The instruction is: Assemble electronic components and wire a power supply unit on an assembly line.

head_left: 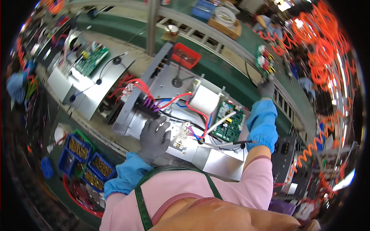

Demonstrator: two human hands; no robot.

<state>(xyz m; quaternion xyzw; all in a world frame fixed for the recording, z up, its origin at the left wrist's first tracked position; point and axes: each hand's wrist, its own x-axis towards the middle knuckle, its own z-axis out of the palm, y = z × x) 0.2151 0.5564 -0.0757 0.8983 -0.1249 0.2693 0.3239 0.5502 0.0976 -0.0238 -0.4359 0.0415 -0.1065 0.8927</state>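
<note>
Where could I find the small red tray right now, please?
In the head view, the red tray is at upper centre, by the far edge of the open metal chassis.

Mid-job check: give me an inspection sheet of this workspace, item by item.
Surface: dark green bench surface behind the open silver metal chassis.
Job's things: chassis holds a rectangular green circuit board and a white block-shaped component; a green board with red, white and yellow parts is outside it.
Clutter: red plastic tray; blue plastic bins of small brass-coloured parts.
Hands: grey-gloved left hand over the chassis, contact unclear; grey-gloved right hand at the outside board, grip unclear.
Cables: red insulated wires in the chassis, loosely looped.
Surroundings: orange coiled hoses, right.
</note>
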